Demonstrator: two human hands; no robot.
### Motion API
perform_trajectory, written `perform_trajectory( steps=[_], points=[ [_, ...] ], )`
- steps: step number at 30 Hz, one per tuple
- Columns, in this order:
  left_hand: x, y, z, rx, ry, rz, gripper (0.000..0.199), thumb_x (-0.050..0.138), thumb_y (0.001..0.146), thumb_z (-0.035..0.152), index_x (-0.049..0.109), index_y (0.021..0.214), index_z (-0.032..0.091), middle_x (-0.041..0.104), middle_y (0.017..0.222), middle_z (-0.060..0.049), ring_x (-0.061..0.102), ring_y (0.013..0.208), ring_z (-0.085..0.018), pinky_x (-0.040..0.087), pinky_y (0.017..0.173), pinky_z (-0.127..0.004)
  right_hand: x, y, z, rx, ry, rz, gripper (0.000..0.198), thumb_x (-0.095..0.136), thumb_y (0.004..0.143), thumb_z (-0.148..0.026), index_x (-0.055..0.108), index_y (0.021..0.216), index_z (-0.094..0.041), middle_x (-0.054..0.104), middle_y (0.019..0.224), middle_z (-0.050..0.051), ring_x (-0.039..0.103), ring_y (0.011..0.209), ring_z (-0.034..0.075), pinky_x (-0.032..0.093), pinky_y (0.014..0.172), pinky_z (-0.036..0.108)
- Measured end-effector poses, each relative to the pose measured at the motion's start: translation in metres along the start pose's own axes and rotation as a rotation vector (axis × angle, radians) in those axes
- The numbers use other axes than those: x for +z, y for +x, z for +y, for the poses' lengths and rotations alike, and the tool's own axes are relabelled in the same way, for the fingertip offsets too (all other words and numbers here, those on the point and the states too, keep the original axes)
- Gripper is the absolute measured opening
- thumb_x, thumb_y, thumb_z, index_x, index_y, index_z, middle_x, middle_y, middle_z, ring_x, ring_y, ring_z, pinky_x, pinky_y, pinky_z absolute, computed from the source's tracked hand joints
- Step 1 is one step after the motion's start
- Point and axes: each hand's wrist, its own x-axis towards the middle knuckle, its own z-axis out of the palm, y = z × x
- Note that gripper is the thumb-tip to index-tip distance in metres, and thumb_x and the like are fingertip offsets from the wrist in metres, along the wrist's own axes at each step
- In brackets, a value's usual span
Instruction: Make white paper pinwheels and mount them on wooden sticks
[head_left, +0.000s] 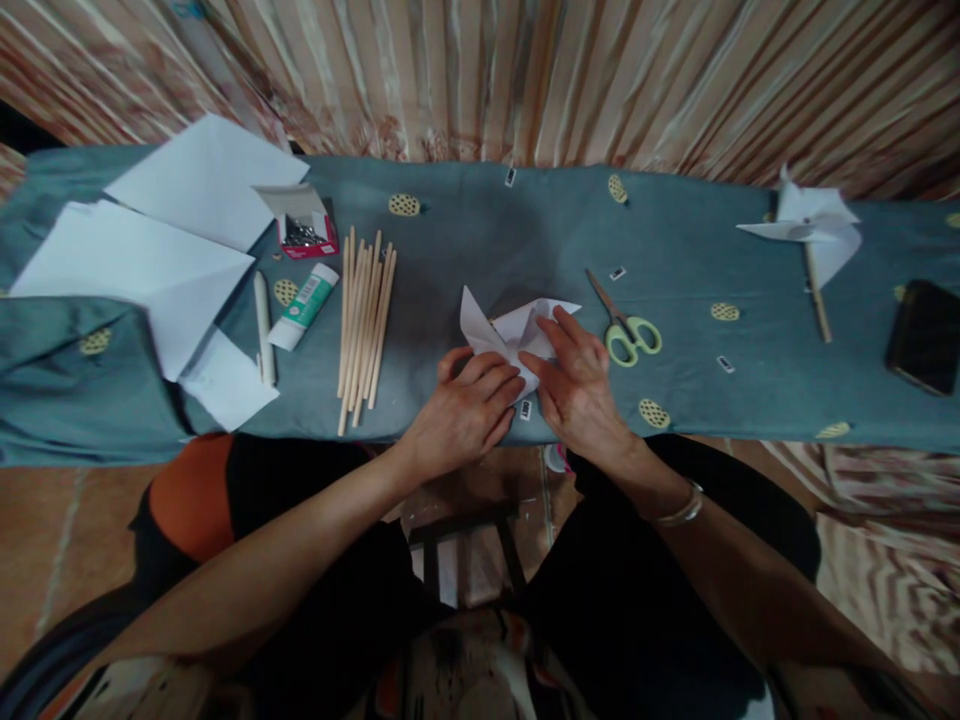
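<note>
A white paper pinwheel [517, 325] with folded blades lies near the front edge of the cloth-covered table, between my hands. My left hand [469, 405] is closed on its near left side, fingers bent over the paper. From the right, my right hand [577, 385] grips the folds by the middle and the right blade. The fingers cover part of the pinwheel's centre. Just right of my right hand lie green-handled scissors [626, 330], blades pointing away. Several wooden sticks [364, 330] lie in a bunch left of my left hand.
Left of the sticks are a red box of metal pins [307, 235], a glue tube [304, 305], a white pen-like stick [264, 325] and white paper sheets [202, 180]. A pinwheel on a stick [810, 225] and a dark phone [924, 337] lie at the right. A pleated curtain [480, 80] hangs behind the table.
</note>
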Motion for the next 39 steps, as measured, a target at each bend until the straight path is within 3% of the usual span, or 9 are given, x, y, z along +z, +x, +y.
perform_trajectory(
  steps=[5, 11, 20, 32, 35, 39],
  points=[
    [0.000, 0.000, 0.000, -0.001, 0.013, -0.015, 0.032, 0.045, 0.094, 0.026, 0.059, 0.121, 0.017, 0.065, 0.121, -0.009, 0.051, 0.119, -0.027, 0.028, 0.106, -0.050, 0.001, 0.001, 0.002, -0.017, 0.051, -0.017, 0.034, 0.044, 0.087, -0.013, 0.061, 0.113, -0.026, 0.042, 0.148, 0.006, 0.030, 0.143, 0.030, 0.036, 0.107, 0.056],
    [-0.002, -0.001, 0.000, -0.007, 0.007, -0.015, 0.034, 0.047, 0.093, 0.024, 0.059, 0.124, 0.017, 0.064, 0.122, -0.011, 0.050, 0.120, -0.028, 0.029, 0.105, -0.052, -0.011, 0.002, 0.000, 0.047, 0.184, 0.000, 0.046, 0.043, 0.089, -0.015, 0.054, 0.130, -0.032, 0.042, 0.149, 0.001, 0.034, 0.141, 0.027, 0.035, 0.112, 0.052],
    [-0.003, -0.001, -0.002, -0.050, -0.096, 0.028, 0.035, 0.049, 0.093, 0.026, 0.057, 0.125, 0.015, 0.066, 0.121, -0.011, 0.048, 0.122, -0.026, 0.030, 0.104, -0.050, -0.018, 0.000, -0.009, -0.053, 0.121, -0.076, 0.029, 0.054, 0.086, -0.018, 0.062, 0.113, -0.018, 0.044, 0.146, 0.015, 0.032, 0.141, 0.033, 0.037, 0.108, 0.057],
    [-0.009, 0.000, -0.004, -0.079, -0.166, 0.038, 0.032, 0.049, 0.094, 0.028, 0.056, 0.123, 0.016, 0.066, 0.120, -0.011, 0.047, 0.125, -0.026, 0.029, 0.104, -0.047, -0.010, 0.006, -0.013, -0.073, 0.055, -0.001, 0.025, 0.045, 0.089, -0.011, 0.066, 0.100, -0.015, 0.055, 0.136, 0.016, 0.040, 0.138, 0.028, 0.042, 0.105, 0.051],
    [-0.016, -0.002, -0.010, -0.125, -0.191, 0.094, 0.042, 0.052, 0.093, 0.037, 0.052, 0.130, 0.019, 0.063, 0.126, -0.013, 0.045, 0.128, -0.028, 0.029, 0.105, -0.048, -0.007, 0.005, -0.011, -0.076, 0.075, 0.036, 0.024, 0.044, 0.090, -0.012, 0.066, 0.098, -0.016, 0.055, 0.136, 0.017, 0.040, 0.137, 0.028, 0.043, 0.104, 0.051],
    [-0.026, -0.006, -0.033, -0.307, -0.348, 0.305, 0.050, 0.056, 0.089, 0.046, 0.052, 0.132, 0.020, 0.058, 0.132, -0.013, 0.046, 0.127, -0.029, 0.032, 0.107, -0.048, -0.006, 0.005, -0.010, -0.049, 0.104, 0.072, 0.020, 0.046, 0.091, -0.015, 0.066, 0.096, -0.017, 0.056, 0.136, 0.015, 0.040, 0.137, 0.028, 0.043, 0.104, 0.051]
  ],
)
